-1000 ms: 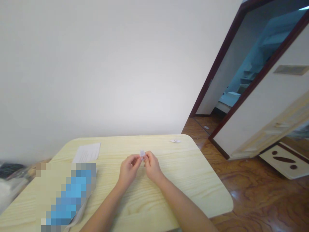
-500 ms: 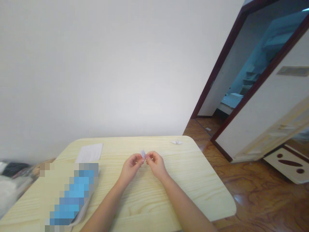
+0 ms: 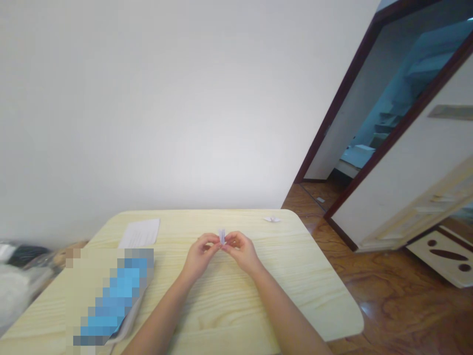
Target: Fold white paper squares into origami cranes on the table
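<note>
A tiny folded piece of white paper (image 3: pixel 221 236) is held up just above the light wooden table (image 3: pixel 295 286). My left hand (image 3: pixel 198 257) pinches it from the left, thumb and fingers closed on it. From the right, my right hand (image 3: pixel 242 253) pinches the same piece. The two hands meet fingertip to fingertip over the middle of the table.
A small finished paper shape (image 3: pixel 272 219) lies near the table's far right corner. A white sheet (image 3: pixel 140 232) lies at the far left, a blurred blue patch (image 3: pixel 111 296) in front of it. A wall stands behind; an open doorway (image 3: pixel 388 113) and wooden floor lie to the right.
Both hands stayed together on the paper piece and turned it a little; it now stands more upright between the fingertips. The view shifted slightly.
</note>
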### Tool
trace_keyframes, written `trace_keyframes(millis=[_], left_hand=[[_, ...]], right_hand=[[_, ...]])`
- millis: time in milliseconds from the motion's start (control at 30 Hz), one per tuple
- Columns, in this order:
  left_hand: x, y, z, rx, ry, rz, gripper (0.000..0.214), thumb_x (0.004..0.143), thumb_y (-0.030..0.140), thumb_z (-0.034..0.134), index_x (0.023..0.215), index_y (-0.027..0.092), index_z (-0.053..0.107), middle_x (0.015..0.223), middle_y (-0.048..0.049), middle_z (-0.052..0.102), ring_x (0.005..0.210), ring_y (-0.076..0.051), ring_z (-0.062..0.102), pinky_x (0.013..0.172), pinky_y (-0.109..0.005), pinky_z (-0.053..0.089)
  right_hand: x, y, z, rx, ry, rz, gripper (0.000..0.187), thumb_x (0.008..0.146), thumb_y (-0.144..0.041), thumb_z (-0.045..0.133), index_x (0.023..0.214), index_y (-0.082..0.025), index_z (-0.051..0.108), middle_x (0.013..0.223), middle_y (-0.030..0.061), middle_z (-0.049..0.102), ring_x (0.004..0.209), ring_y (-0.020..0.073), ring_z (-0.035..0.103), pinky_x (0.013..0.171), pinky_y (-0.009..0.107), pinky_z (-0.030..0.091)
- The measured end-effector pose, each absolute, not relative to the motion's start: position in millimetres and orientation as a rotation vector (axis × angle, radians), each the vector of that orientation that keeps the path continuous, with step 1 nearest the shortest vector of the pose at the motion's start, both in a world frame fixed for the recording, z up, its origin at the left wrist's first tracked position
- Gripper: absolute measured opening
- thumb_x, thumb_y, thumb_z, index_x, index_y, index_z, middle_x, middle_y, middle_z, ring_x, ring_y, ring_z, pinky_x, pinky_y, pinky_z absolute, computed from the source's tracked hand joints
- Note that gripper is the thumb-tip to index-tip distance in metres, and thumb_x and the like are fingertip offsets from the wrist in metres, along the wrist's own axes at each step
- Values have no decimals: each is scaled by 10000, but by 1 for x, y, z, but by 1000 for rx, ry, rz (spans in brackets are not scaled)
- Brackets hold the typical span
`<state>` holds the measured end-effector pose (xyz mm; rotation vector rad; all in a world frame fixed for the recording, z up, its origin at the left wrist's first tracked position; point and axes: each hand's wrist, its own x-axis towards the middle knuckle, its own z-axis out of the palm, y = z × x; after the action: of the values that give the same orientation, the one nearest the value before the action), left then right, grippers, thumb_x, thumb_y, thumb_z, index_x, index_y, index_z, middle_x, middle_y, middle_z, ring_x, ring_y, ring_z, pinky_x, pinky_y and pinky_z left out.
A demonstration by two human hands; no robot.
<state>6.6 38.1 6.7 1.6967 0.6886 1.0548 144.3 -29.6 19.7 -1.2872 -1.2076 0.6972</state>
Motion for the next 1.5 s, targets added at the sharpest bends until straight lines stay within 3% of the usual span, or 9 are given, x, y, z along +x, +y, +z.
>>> trace_keyframes(millis=[267, 700, 1033, 1267, 1500], left_hand=[[6, 41, 1, 1653, 655, 999, 125, 698, 286, 613, 755, 184, 656, 906, -61, 667, 841, -189, 608, 694, -280, 479], [6, 35, 12, 1823, 673, 1109, 85, 686, 261, 616, 652, 197, 660, 837, -53, 657, 798, -170, 596, 654, -260, 469], [6, 31, 13, 1948, 689, 1152, 88, 742, 238, 559, 805, 183, 588, 896, -56, 635, 843, -170, 588, 668, -274, 476], [0, 24, 26, 2151, 475, 1336, 110, 748, 142, 551, 832, 205, 585, 883, -51, 649, 884, -171, 583, 789, -337, 456], [-2, 20, 34, 2216, 368, 1435, 171, 721, 94, 577, 835, 220, 596, 859, -34, 660, 843, -158, 599, 745, -316, 477]], right_hand=[[146, -31, 22, -1270, -1242, 729, 222, 649, -309, 676, 791, -166, 583, 757, 25, 624, 690, 149, 590, 649, 276, 479], [152, -31, 19, -1290, -1250, 674, 269, 605, -324, 709, 789, -162, 596, 735, 27, 625, 666, 153, 607, 650, 291, 500], [153, -31, 19, -1309, -1276, 672, 228, 648, -298, 671, 821, -164, 610, 719, 29, 643, 644, 151, 608, 634, 294, 505], [150, -40, 35, -1200, -1432, 445, 184, 668, -249, 656, 839, -191, 618, 801, 35, 624, 732, 147, 585, 633, 263, 497], [147, -46, 47, -1133, -1505, 369, 107, 683, -219, 643, 772, -186, 594, 791, 36, 622, 744, 144, 579, 647, 264, 483]])
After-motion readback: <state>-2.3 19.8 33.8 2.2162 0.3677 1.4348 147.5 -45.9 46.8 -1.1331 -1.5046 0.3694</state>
